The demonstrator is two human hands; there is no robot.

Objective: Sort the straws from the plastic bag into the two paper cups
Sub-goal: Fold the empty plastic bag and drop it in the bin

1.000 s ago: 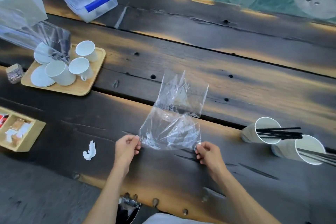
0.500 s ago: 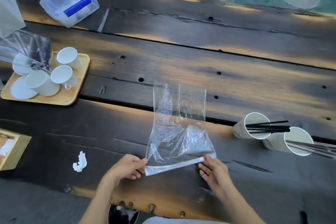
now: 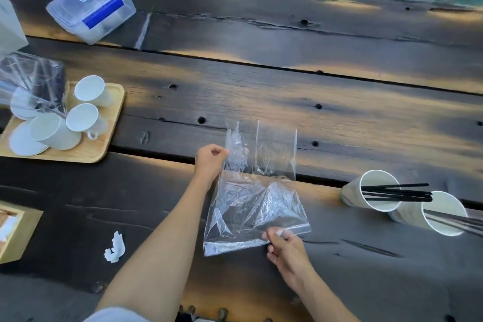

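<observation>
A clear, crumpled plastic bag (image 3: 254, 204) lies flat on the dark wooden table, and I see no straws in it. My left hand (image 3: 210, 159) pinches its far left edge. My right hand (image 3: 283, 246) pinches the folded near edge at the right. Two white paper cups stand at the right: the nearer-left paper cup (image 3: 376, 191) holds several black straws (image 3: 397, 192), and the right paper cup (image 3: 441, 213) holds more dark straws (image 3: 460, 221) that lean off toward the right edge.
A wooden tray (image 3: 104, 136) with white cups and saucers sits at the left, with another clear bag (image 3: 34, 83) over it. A lidded plastic box (image 3: 91, 6) is at the far left, a wooden box (image 3: 13, 232) at the near left, a white paper scrap (image 3: 115, 248) nearby.
My left hand has moved from the bag's near edge up to its far left edge. My right hand stays on the folded near edge, and the bag lies flatter.
</observation>
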